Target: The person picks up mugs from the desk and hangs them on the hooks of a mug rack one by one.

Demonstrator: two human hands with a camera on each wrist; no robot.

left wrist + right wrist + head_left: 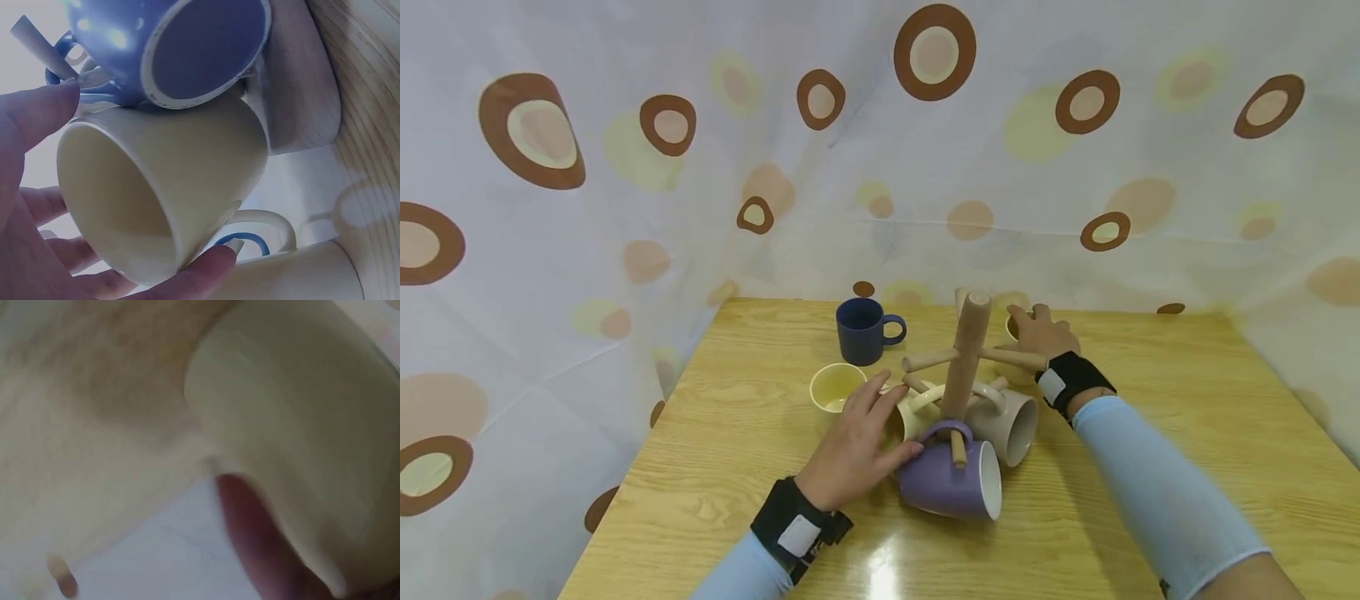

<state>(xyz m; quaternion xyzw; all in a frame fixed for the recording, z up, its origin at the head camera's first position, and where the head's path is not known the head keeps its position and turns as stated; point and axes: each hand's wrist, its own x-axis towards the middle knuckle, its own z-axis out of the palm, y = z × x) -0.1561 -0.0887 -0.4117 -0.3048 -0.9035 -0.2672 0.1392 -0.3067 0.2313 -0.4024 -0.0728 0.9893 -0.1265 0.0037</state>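
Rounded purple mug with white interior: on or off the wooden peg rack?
On: the purple mug hangs sideways, its handle looped around a wooden peg.

Head view looks down; wrist views face mugs (206, 144).

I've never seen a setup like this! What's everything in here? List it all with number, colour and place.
Table: one, light wood, under the mugs
Patterned cloth: white with brown, yellow and pinkish spots, behind the table
Mug rack: one, wooden, standing on the table
Purple mug: one, hanging on the rack's near side
Grey-beige mug: one, hanging, right side
Hanging cream mug: one, left side
Upright cream mug: one, left of the rack
Blue mug: one, far left of the rack
Pale mug: one, far right
Sleeves: two, light blue, forearms
Wrist straps: two, black
Left hand: one, around the hanging cream mug
Right hand: one, holding the pale mug
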